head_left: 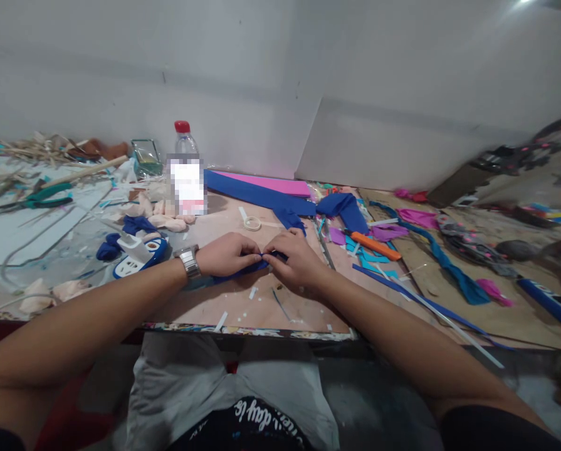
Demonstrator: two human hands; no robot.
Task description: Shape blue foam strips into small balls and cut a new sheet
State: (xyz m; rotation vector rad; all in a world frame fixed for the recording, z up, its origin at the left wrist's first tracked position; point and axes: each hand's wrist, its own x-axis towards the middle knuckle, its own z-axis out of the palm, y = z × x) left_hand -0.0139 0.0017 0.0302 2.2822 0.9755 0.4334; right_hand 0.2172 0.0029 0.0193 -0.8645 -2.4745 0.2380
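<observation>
My left hand [226, 254] and my right hand [295, 257] meet over the table, thumbs and fingers pinched close together. Between them is a strip of dark blue fabric [233, 275], part of it showing below the left hand; the rest is covered by my fingers. A wristwatch [188, 262] is on the left wrist. Just beyond the hands lies a cream ring, like a roll of tape [252, 223]. A longer blue fabric band [261, 193] stretches across the table behind, its end hanging down near my right hand.
Left of me are a blue and white glue gun [141, 257], green-handled pliers [49, 195] and peach fabric pieces. A red-capped bottle [183, 128] stands behind. To the right lie an orange utility knife [374, 245], coloured scraps and a teal fabric strip [442, 257]. A wall rises at the back.
</observation>
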